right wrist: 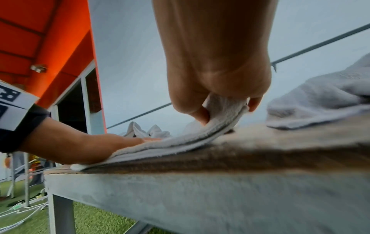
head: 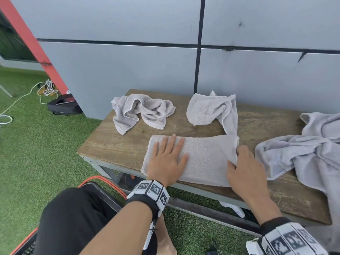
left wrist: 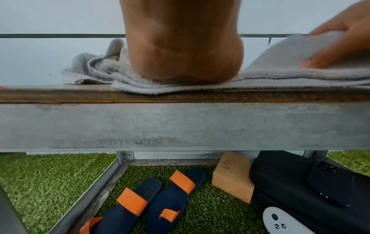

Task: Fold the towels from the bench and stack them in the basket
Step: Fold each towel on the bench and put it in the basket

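Note:
A grey towel (head: pixel 204 159), folded into a long strip, lies along the front edge of the wooden bench (head: pixel 114 144). My left hand (head: pixel 168 155) lies flat on its left half with fingers straight, pressing it down. My right hand (head: pixel 242 162) pinches the towel's right end (right wrist: pixel 226 110) between thumb and fingers and lifts it slightly off the wood. In the left wrist view the towel (left wrist: pixel 260 77) runs under my palm. The black basket (head: pixel 99 190) with an orange rim shows partly at the lower left, beside my knee.
Two crumpled grey towels (head: pixel 141 110) (head: pixel 213 109) lie at the bench's back, and a larger heap (head: pixel 303 153) covers its right end. Under the bench are sandals (left wrist: pixel 152 197), a cardboard box (left wrist: pixel 232 175) and a black bag (left wrist: pixel 300 182). Green turf surrounds the bench.

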`<state>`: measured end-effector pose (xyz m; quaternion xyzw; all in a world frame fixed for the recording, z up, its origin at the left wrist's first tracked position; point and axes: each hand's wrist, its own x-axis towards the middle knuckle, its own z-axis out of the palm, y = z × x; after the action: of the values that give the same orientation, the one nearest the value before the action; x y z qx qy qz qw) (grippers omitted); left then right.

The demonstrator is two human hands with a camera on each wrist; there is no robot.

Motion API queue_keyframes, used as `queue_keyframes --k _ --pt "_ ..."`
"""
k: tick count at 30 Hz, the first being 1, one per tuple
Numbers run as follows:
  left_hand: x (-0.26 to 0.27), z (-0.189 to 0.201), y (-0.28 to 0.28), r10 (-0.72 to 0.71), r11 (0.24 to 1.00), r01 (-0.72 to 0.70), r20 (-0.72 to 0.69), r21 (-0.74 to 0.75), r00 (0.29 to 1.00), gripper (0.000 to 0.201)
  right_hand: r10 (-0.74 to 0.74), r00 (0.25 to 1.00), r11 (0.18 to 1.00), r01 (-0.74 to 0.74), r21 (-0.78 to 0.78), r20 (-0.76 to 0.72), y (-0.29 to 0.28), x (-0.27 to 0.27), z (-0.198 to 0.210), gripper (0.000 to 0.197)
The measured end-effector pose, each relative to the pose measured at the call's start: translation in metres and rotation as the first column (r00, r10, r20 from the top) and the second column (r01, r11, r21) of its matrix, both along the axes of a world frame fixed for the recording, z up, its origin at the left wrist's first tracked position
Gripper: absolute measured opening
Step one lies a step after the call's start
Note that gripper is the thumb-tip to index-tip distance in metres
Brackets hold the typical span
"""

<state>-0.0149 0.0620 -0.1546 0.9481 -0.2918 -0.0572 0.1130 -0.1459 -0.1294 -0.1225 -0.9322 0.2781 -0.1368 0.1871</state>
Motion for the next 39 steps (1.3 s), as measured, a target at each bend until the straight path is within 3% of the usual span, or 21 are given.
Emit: queue_keyframes --k 3,7,10,13,15,16,20,24,26,30,33,35,37,39 --pt "-0.013 0.004 -0.004 0.097 0.995 -0.097 0.024 -0.017 0.995 0.066 0.051 0.995 0.997 -0.056 0.054 0.089 -0.001 0.023 0.031 0.020" --pt "-0.034 0.019 -0.014 0.277 0.961 -0.275 0.114 -0.032 0.954 0.065 0.162 0.964 0.960 -0.105 -0.259 0.209 -0.013 0.084 0.064 0.025" --pt "-0.037 0.025 -0.008 0.339 0.941 -0.336 0.098 -0.043 0.936 0.058 0.183 0.961 0.938 -0.107 -0.331 0.208 -0.015 0.106 0.073 0.037" --pt "-0.034 0.030 0.006 0.362 0.930 -0.360 0.006 -0.067 0.932 0.065 0.347 0.938 0.924 -0.344 -0.168 -0.009 -0.012 0.099 0.048 0.026" --pt "-0.032 0.035 0.015 0.374 0.923 -0.379 -0.073 -0.066 0.925 0.066 0.485 0.854 0.865 -0.501 -0.045 -0.188 -0.005 0.078 0.023 0.028" --pt "-0.033 0.036 0.020 0.370 0.923 -0.379 -0.122 -0.063 0.921 0.064 0.523 0.827 0.843 -0.537 -0.014 -0.207 -0.001 0.064 0.010 0.032" --pt "-0.040 0.044 0.029 0.300 0.920 -0.369 -0.367 -0.133 0.880 0.057 0.511 0.851 0.860 -0.507 0.062 -0.120 0.009 0.026 -0.017 0.053" --pt "-0.045 0.053 0.034 0.151 0.922 -0.304 -0.498 -0.241 0.854 0.059 0.513 0.837 0.858 -0.494 0.141 -0.192 0.015 0.012 -0.011 0.073" --pt "-0.046 0.057 0.036 0.089 0.899 -0.324 -0.601 -0.296 0.794 0.059 0.525 0.827 0.850 -0.502 0.160 -0.199 0.017 0.002 -0.008 0.079" --pt "-0.051 0.062 0.036 0.020 0.755 -0.529 -0.792 -0.389 0.611 0.045 0.576 0.761 0.815 -0.561 0.144 -0.299 0.025 -0.021 -0.007 0.094" --pt "-0.052 0.064 0.034 -0.134 0.561 -0.693 -0.875 -0.453 0.464 0.036 0.569 0.717 0.798 -0.600 0.059 -0.403 0.029 -0.034 -0.013 0.109" --pt "-0.052 0.067 0.032 -0.265 0.415 -0.788 -0.889 -0.455 0.373 0.040 0.555 0.735 0.803 -0.596 0.018 -0.389 0.031 -0.038 -0.018 0.116" --pt "-0.050 0.068 0.031 -0.353 0.350 -0.817 -0.873 -0.457 0.337 0.046 0.566 0.775 0.804 -0.594 -0.018 -0.280 0.032 -0.038 -0.022 0.105" --pt "-0.047 0.068 0.031 -0.381 0.360 -0.795 -0.855 -0.488 0.352 0.052 0.595 0.794 0.799 -0.601 -0.015 -0.123 0.031 -0.036 -0.023 0.081"
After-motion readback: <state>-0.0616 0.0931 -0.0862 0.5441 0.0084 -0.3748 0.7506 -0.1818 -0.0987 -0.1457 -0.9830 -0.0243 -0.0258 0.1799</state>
